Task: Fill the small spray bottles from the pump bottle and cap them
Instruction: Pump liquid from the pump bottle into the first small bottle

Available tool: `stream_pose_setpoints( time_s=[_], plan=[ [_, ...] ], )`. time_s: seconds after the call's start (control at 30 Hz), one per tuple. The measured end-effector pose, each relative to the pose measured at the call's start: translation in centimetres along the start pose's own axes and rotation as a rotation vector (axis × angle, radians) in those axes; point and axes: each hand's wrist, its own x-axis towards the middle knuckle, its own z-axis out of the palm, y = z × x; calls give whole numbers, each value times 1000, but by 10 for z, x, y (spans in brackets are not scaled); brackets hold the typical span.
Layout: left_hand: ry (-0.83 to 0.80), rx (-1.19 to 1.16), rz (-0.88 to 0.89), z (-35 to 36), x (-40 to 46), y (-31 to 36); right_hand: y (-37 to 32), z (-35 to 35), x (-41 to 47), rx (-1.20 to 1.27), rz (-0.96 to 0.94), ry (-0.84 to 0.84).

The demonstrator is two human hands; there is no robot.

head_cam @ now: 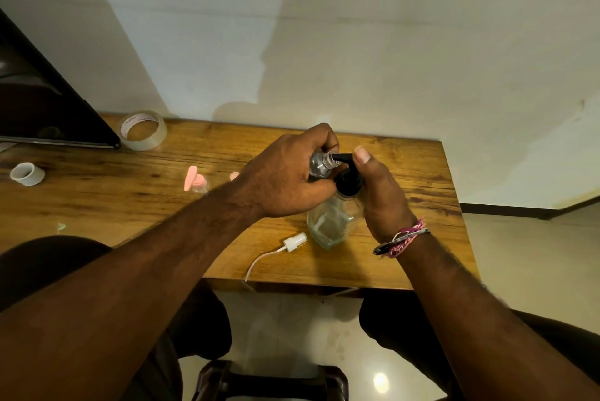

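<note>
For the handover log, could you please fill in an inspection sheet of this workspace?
Surface: wooden table, against a pale wall.
Job's things: small spray bottle held at the pump bottle spout; white spray cap with tube lies loose; pink-capped bottle stands behind.
Clutter: tape roll, white ring.
Grippers: left hand grips the small bottle; right hand on the pump.
Cables: nothing seen.
Surroundings: dark panel at left; tiled floor.
</note>
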Motion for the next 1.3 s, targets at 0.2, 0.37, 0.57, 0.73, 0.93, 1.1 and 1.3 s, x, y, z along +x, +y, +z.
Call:
stream_pose_setpoints(
  time_s=[0.2,0.37,0.57,0.73,0.93,1.1,1.3],
  plan=[
    [1,-20,-14,2,0,1,3,1,1,-9,-19,32],
    [6,-29,-16,2,-1,1,3,3,1,-40,-25,64],
    [4,-37,-5,3,-1,1,3,3,1,-39,-49,98],
    [7,-34,0,4,-2,-1,2,5,1,-40,-76,98],
    [7,-49,1,4,-1,-1,4,3,1,-56,-86,100],
    [22,-69,12,3,-2,1,-2,4,-3,-45,-48,67],
    [24,-69,4,4,-3,-1,-3,5,-3,-49,-52,58]
  ],
)
